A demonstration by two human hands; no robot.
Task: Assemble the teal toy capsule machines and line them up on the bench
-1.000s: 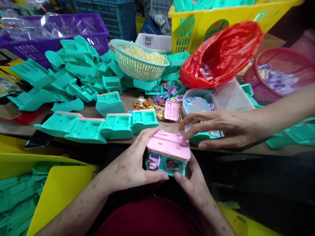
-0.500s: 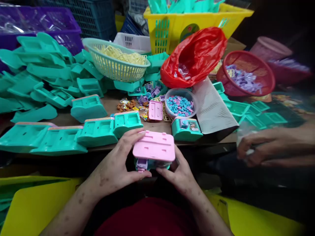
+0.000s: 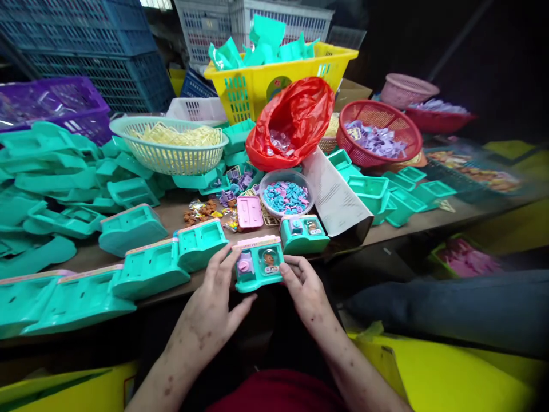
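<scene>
Between my hands is a small teal toy machine [image 3: 259,264] with a pink top and a lettered strip. Its front faces me, showing a purple knob panel on the left and a round clear window with a brown figure on the right. My left hand [image 3: 210,303] has its fingers at the toy's left end, thumb stretched out below. Fingers and thumb of my right hand [image 3: 306,286] close on the right end. Just behind stands a similar fitted toy [image 3: 303,234]. To the left runs a row of teal shells [image 3: 152,269] with open compartments.
A tub of blue and pink pieces [image 3: 286,197], a pink lid [image 3: 250,212] and small brown figures [image 3: 201,212] lie behind. Around them are a red bag [image 3: 295,126], a white carton flap [image 3: 337,197], a pale green basket [image 3: 171,154] and a teal heap [image 3: 64,171].
The toy has turned from showing its pink top to showing its front, and sits closer to the table edge. My view has shifted right. The other person's hand at right is out of view.
</scene>
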